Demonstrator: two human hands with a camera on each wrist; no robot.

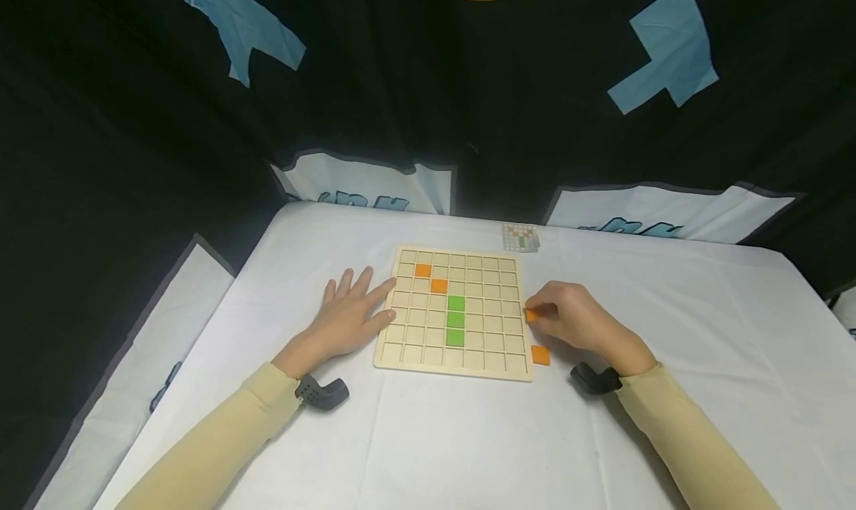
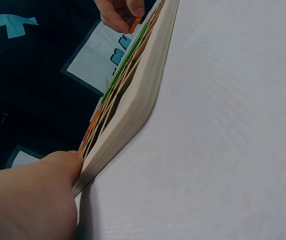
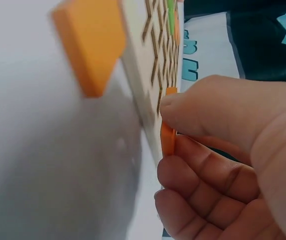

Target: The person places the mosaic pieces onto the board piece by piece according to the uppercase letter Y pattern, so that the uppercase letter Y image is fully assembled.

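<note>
A wooden grid board (image 1: 419,333) lies flat on the white table. Set in its cells are three green tiles (image 1: 455,320) in a column and two orange tiles (image 1: 438,285) on a diagonal above them. My left hand (image 1: 344,318) rests at the board's left edge, fingers spread, its thumb and index fingertip on the rim. Just beyond the right edge, my right hand (image 1: 575,318) pinches an orange tile (image 3: 168,142) between thumb and fingers, as the right wrist view shows closely. Another orange tile (image 1: 541,355) lies on the table by the board's lower right corner.
A small card (image 1: 521,238) printed with a coloured grid pattern lies behind the board, near the table's back edge. Dark curtain (image 1: 428,86) with blue tape pieces hangs behind the table (image 1: 468,450). Each wrist wears a dark camera band (image 1: 322,393).
</note>
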